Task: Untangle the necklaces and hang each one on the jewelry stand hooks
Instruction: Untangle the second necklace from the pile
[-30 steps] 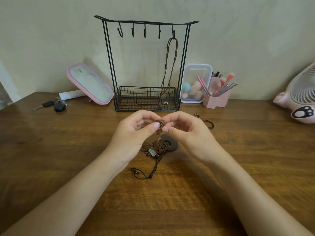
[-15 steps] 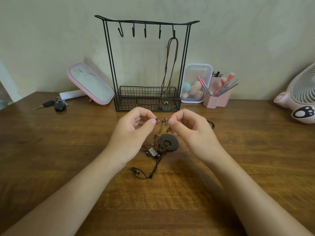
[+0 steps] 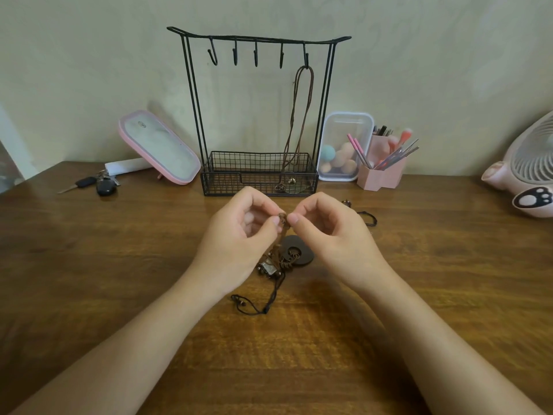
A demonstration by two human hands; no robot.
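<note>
View: head camera, looking forward and down.
Left grip: centre of the frame, raised above the surface. My thumb and forefinger pinch the brown knot, and my other fingers are curled.
Right grip: just right of centre, facing the left one. Thumb and forefinger are clamped on the same knot, with the fingertips of both hands nearly meeting.
Tangled necklaces: they hang from the knot down to the surface, just below the frame's centre, between my wrists.
Dark disc pendant: lies flat in the tangle, below my right thumb.
Metal pendant: rectangular, just lower left of the disc.
Black cord end: trails out of the tangle toward the bottom and loops on the surface.
Second black cord: on the surface right of my right grip. I cannot tell whether it joins the tangle.
Jewelry stand: upper centre, by the wall, with a wire basket at its base.
Hooks: five under the top bar.
Hung necklace: brown cord on the rightmost hook, with its lower end in the basket.
Left of stand: pink mirror and keys.
Right of stand: clear box, brush holder and, at the right edge, a fan.
</note>
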